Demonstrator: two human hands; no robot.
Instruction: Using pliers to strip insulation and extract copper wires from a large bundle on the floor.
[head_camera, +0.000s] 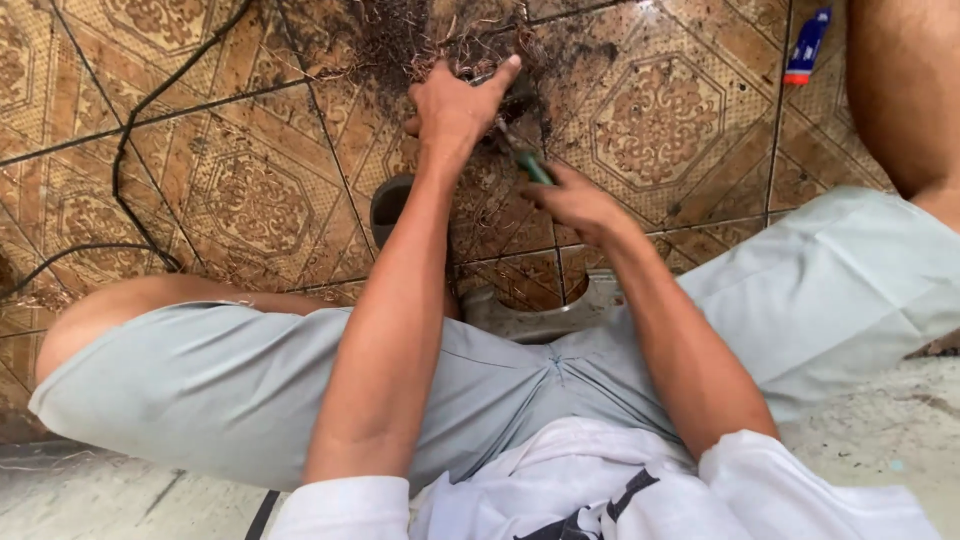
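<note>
My left hand (455, 105) reaches forward onto a tangle of thin copper-coloured wire (440, 40) lying in a dark sooty patch on the patterned floor tiles, forefinger stretched out, pinching the wire. My right hand (575, 200) is closed around the green handle of a pair of pliers or cutters (525, 160), whose metal jaws point up under the left hand. The jaw tips are hidden behind the left hand. I sit low with both knees spread, in light grey shorts and a white shirt.
A black cable (125, 150) snakes across the tiles at left. A grey sandal (390, 205) and a low grey stool edge (540, 315) lie between my legs. A blue and red tube (805, 45) rests at top right.
</note>
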